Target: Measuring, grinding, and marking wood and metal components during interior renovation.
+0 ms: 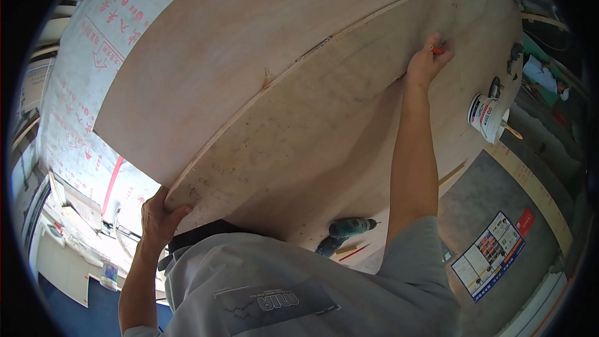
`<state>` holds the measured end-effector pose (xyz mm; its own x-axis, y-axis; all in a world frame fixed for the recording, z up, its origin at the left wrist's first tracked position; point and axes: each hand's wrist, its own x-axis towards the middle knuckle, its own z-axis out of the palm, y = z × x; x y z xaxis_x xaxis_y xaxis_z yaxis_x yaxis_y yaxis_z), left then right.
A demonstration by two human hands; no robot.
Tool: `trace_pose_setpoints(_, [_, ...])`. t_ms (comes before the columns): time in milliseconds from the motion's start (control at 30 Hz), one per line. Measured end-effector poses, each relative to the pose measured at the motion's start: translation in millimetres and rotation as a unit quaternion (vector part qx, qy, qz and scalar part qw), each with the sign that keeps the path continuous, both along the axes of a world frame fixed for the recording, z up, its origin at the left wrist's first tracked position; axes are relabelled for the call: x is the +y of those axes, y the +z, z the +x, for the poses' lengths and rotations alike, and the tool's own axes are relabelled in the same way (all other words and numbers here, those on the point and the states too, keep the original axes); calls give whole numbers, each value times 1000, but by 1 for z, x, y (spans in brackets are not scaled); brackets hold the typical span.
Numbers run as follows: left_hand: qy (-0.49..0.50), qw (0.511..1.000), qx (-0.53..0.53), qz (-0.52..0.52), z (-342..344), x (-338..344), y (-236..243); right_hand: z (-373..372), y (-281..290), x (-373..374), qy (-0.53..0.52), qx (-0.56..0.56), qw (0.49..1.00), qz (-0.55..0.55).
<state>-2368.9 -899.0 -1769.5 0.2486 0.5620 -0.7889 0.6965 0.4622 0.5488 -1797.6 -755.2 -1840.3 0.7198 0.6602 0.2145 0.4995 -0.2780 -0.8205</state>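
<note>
A plywood board (299, 112) with a long, bowed-looking edge lies tilted across the larger sheet under it. My left hand (161, 217) is closed on the board's near left corner, with the thumb on top. My right hand (425, 67) reaches far forward to the board's right side, fingers bent round a short red pen-like tool (437, 50). Its tip is too small to make out. Pencil scribbles mark the board near my left hand. Just in front of my body, a green and black cordless drill (349, 228) rests on the sheet below.
A thin red stick (354, 253) lies beside the drill. A white bucket (486, 115) with a brush stands at the right edge. Printed white sheeting (75, 106) covers the left side. A poster-like sheet (490, 256) lies on the floor. Another person (543, 75) is far right.
</note>
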Motion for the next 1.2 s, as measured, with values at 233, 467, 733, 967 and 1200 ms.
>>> trace_pose_setpoints(233, [5, 1000, -11, 29, 2, 0, 0, 28, -9, 7, -75, -23, 994, 81])
trace_pose_setpoints(467, [1, 996, -39, 82, 3, -1, -3, 40, 4, 12, -77, -2, 989, 124])
trace_pose_setpoints(733, [19, 999, -18, 27, 3, -2, -1, 30, -2, 19, 19, -39, 998, 38])
trace_pose_setpoints(967, [12, 997, -38, 65, 3, -2, -3, 31, -3, 21, 19, -50, 998, 36])
trace_pose_setpoints(1200, [12, 999, -21, 47, 0, -4, -4, 29, -2, 18, 27, 1, 997, 69])
